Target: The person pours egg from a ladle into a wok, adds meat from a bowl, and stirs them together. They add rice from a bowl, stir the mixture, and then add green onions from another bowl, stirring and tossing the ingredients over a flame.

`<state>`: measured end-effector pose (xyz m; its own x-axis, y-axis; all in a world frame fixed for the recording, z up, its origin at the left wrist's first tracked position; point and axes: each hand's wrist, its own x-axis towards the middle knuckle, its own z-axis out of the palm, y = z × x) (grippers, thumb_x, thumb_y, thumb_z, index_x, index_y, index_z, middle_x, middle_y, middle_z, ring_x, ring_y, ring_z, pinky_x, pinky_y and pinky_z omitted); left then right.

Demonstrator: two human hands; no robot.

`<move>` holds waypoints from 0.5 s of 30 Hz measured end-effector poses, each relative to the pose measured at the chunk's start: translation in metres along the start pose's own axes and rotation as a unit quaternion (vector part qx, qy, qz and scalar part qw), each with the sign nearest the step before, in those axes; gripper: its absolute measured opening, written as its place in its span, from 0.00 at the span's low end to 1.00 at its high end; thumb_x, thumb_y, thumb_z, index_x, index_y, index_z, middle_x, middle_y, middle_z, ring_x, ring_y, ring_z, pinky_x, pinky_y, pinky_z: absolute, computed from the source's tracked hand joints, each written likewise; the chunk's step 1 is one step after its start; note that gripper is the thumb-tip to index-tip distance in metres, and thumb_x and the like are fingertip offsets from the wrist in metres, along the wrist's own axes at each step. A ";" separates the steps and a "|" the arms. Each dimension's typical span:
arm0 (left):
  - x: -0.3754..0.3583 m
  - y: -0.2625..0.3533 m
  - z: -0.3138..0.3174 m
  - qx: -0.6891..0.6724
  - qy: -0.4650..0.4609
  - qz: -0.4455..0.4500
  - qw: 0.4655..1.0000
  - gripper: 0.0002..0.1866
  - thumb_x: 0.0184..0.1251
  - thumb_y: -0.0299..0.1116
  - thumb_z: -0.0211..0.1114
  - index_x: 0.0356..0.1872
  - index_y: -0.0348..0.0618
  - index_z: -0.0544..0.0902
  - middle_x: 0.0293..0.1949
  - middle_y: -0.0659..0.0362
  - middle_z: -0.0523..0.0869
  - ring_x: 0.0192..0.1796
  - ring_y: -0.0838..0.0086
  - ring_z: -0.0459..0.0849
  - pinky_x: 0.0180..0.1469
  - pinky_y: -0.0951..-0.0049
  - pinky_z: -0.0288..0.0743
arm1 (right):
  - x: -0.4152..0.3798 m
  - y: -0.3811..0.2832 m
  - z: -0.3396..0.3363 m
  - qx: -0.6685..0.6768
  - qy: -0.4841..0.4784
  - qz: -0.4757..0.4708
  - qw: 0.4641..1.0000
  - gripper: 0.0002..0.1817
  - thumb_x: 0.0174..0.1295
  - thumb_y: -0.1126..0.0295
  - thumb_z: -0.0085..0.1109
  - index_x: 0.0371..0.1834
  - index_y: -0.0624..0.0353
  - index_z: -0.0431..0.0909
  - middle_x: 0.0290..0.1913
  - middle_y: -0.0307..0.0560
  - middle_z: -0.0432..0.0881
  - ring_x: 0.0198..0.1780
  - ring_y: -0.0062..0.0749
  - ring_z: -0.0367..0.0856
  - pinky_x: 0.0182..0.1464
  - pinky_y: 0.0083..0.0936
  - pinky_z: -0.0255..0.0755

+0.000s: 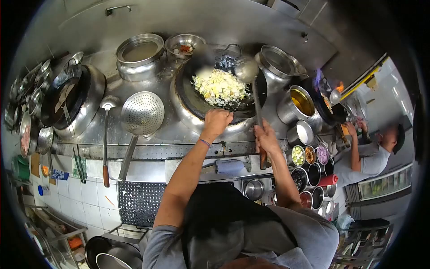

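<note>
My left hand point(218, 121) is closed at the near edge of a large black wok point(190, 96); the exact grip under the fingers is hidden. A heap of chopped white and yellow food point(220, 86), like fried rice with egg, lies in the wok. My right hand point(267, 136) is wrapped around the long handle of a metal ladle point(247, 71). The ladle slants up over the wok's right side, its bowl blurred above the food's right edge. A wooden end of its handle sticks out below my right hand.
Left of the wok lie a perforated skimmer point(143, 113) and another ladle point(109, 103). A second wok point(53, 96) stands farther left. To the right are an oil pot point(301, 102) and several ingredient tins. A co-worker point(369, 154) works near a flame at far right.
</note>
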<state>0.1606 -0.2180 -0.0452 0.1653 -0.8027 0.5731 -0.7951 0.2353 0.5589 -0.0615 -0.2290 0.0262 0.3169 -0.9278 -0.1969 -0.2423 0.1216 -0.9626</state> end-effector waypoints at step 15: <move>-0.001 -0.001 0.005 0.004 -0.021 -0.021 1.000 0.21 0.69 0.44 0.63 0.18 0.41 0.82 0.23 0.50 0.84 0.29 0.51 0.85 0.34 0.52 0.78 | 0.051 0.014 -0.008 0.119 -0.112 0.157 0.974 0.11 0.75 0.69 0.52 0.56 0.57 0.73 0.23 0.35 0.68 0.13 0.20 0.65 0.13 0.27 0.66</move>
<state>0.1578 -0.2205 -0.0490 0.1754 -0.8338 0.5235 -0.7931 0.1954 0.5769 -0.0563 -0.2779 0.0040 0.4601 -0.7349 -0.4983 -0.1481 0.4898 -0.8592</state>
